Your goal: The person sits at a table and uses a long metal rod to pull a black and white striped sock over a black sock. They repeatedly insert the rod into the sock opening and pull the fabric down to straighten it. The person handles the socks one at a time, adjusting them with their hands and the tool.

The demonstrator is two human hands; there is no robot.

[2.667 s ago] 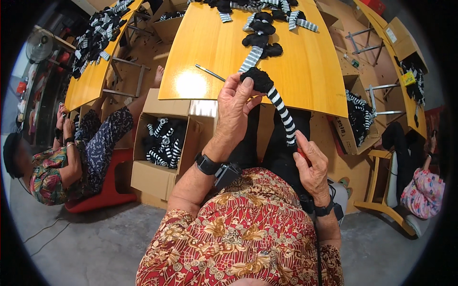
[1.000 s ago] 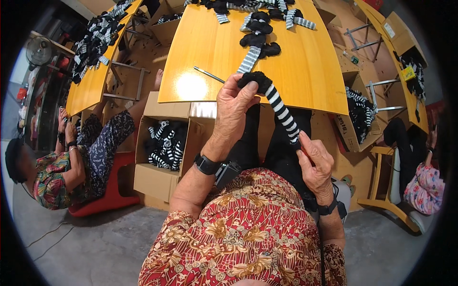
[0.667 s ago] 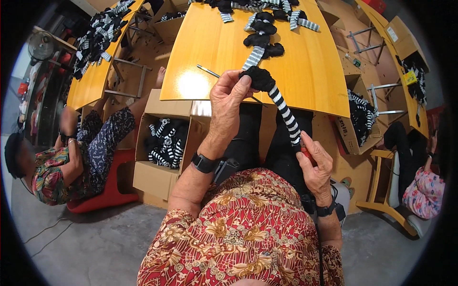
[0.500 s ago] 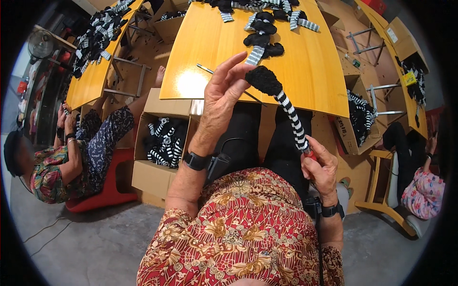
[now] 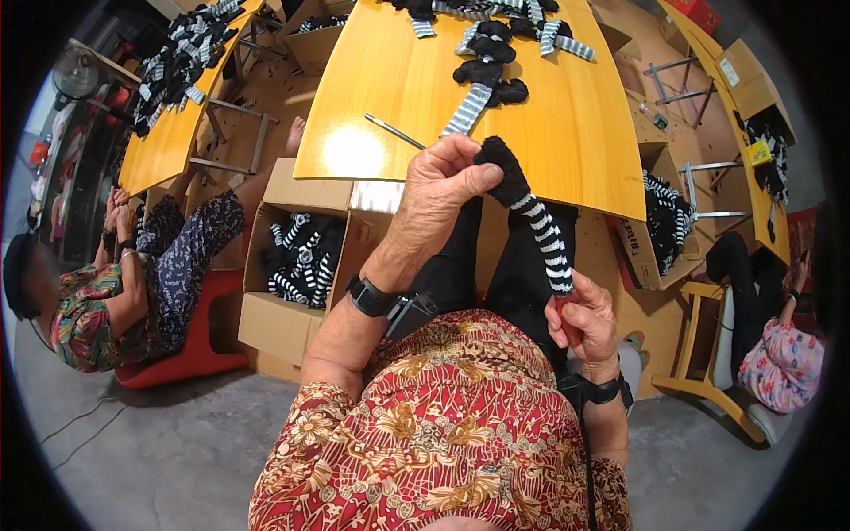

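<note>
Between my hands stretches a knitted piece [image 5: 551, 243], with a bulky black end and a narrow black-and-white striped tube, much like a sock. My left hand [image 5: 443, 181] pinches the edge of the black end between thumb and fingers. My right hand [image 5: 586, 320] is closed around a red handle [image 5: 569, 329] at the lower opening of the striped tube. The rest of that tool is hidden, seemingly inside the tube. A thin metal rod [image 5: 394, 131] lies on the yellow table [image 5: 398, 75] just beyond my left hand.
More black and striped knitted pieces [image 5: 482, 66] lie along the table. An open carton [image 5: 279, 323] of striped pieces stands left of my legs, another carton [image 5: 651, 252] to the right. One person [image 5: 106, 310] sits at left, another [image 5: 779, 363] at right.
My left hand has shifted right and lower, its fingers now closing on the black end. My right hand has moved slightly down, and the striped tube hangs straighter.
</note>
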